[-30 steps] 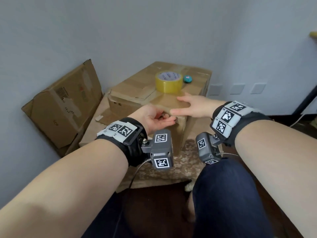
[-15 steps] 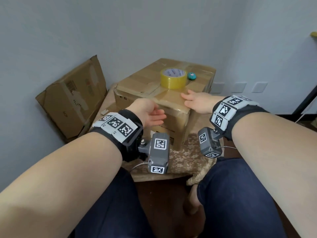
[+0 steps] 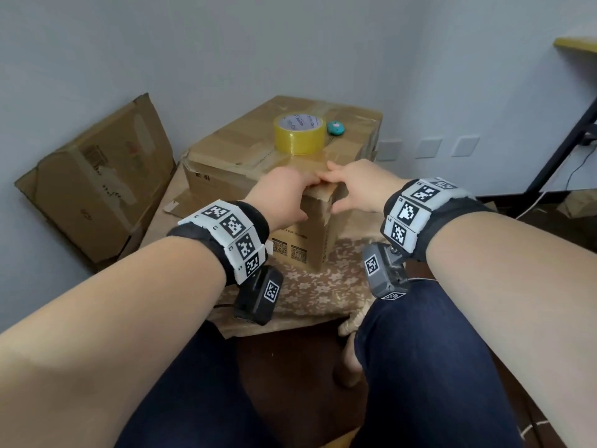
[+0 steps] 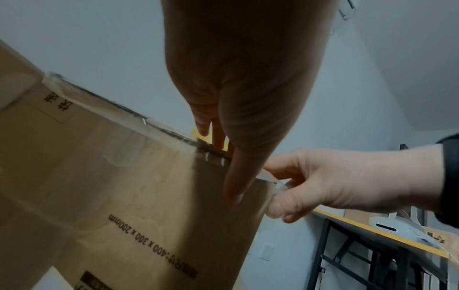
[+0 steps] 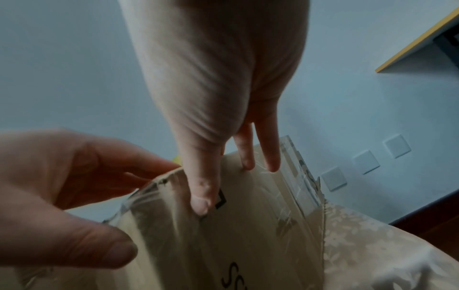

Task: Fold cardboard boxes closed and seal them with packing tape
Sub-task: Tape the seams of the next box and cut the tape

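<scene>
A closed cardboard box [image 3: 232,150] with clear tape along its top seam stands on a cloth-covered low table [image 3: 323,286]. A yellow tape roll [image 3: 298,137] stands on its lid. My left hand [image 3: 277,195] lies over the box's near top corner, fingers on the lid and thumb down the front face [image 4: 99,186]. My right hand [image 3: 358,185] presses the same corner from the right. Its thumb and straight fingers lie on the taped side face [image 5: 248,245]. Shiny clear tape [image 5: 285,176] wraps this corner. The two hands' fingertips almost meet on the lid.
Another cardboard box [image 3: 97,189] leans against the wall at the left. A small teal round object [image 3: 336,127] sits on the lid behind the roll. A black stand leg [image 3: 562,150] and a cable are at the right. My knees [image 3: 420,367] are under the table edge.
My left hand has turned from palm up to palm down and moved onto the box's near corner. My right hand has slid to the same corner, so the two now meet.
</scene>
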